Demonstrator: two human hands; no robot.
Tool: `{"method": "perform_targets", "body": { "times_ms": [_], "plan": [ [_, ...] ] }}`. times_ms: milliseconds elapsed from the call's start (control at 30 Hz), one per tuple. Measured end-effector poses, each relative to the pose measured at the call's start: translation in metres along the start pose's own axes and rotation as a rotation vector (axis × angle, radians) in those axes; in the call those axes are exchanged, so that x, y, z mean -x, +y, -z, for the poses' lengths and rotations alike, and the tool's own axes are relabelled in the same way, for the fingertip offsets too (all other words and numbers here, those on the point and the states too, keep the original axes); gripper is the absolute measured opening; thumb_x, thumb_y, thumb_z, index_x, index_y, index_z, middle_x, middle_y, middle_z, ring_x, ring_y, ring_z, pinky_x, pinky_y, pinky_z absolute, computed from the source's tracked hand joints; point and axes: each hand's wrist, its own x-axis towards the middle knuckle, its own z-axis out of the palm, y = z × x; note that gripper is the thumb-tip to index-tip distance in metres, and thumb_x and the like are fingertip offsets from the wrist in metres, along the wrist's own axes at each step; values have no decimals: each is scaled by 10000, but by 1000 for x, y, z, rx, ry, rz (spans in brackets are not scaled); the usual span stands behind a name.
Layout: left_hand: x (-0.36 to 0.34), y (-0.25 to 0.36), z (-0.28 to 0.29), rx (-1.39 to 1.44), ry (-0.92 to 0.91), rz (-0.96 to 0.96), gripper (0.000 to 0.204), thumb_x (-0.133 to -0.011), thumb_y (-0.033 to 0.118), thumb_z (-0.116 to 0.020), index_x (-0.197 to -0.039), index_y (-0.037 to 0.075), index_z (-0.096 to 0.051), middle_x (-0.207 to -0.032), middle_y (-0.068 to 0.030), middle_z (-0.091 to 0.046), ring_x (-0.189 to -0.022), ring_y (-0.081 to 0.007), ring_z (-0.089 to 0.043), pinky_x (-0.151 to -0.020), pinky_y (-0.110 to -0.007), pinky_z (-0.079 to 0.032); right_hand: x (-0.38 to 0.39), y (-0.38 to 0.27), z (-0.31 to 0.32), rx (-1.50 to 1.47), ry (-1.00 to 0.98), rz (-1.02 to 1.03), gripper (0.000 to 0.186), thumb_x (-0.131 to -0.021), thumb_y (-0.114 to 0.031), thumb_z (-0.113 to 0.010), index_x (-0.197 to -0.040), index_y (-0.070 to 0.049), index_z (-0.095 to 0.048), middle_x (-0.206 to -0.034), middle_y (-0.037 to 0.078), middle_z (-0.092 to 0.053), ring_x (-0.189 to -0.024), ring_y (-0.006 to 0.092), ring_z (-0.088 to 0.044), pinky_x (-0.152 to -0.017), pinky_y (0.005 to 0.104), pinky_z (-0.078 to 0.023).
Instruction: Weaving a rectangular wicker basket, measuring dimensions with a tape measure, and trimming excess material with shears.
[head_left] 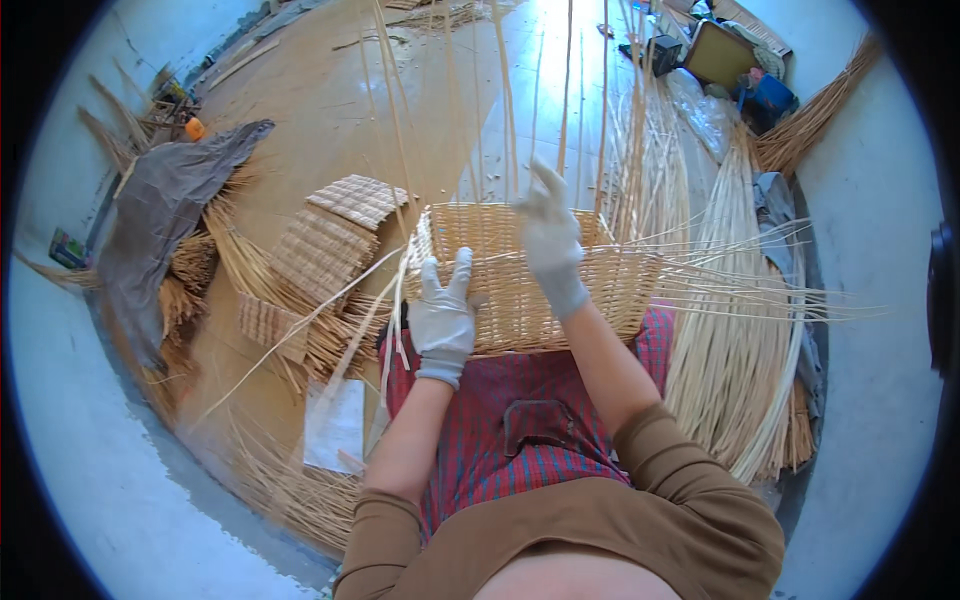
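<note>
A half-woven wicker basket [560, 300], rectangular and pale tan, lies across my lap. Tall upright stakes [570, 90] rise from its far side, and loose thin strands [740, 285] stick out to the right. My left hand [443, 325], in a white glove, rests against the near left part of the basket with two fingers stretched out and apart. My right hand [550, 235], gloved too, is raised over the basket's middle with its fingers extended upward. No strand shows clearly in it. Part of the basket's far wall is hidden behind this hand.
Long pale wicker rods [715, 370] lie in a thick bundle at the right. Woven panels [325, 250] and more bundles [250, 240] lie left, beside a grey cloth [165, 210]. A blue container [770, 98] and a clear plastic bag [695, 108] stand far right.
</note>
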Motion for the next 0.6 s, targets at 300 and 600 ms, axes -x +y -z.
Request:
{"method": "perform_targets", "body": {
  "times_ms": [300, 600],
  "plan": [
    [-7, 86, -7, 193, -40, -132, 730, -876, 383, -702, -1521, 202, -413, -1452, -237, -450, -893, -321, -682, -755, -462, -543, -1, 10, 48, 557, -7, 214, 435, -956, -42, -597, -1384, -112, -569, -1179, 190, -687, -1007, 352, -699, -803, 416, -553],
    [-12, 60, -31, 748, 324, -271, 502, -864, 195, -737, -1346, 233, -607, -1312, -200, -521, -858, -312, -665, -773, -457, -555, 103, -25, 85, 437, 153, -430, 407, -970, 78, -467, -1339, -30, -602, -1093, 91, -717, -863, 107, -656, -763, 256, -544]
  ]
}}
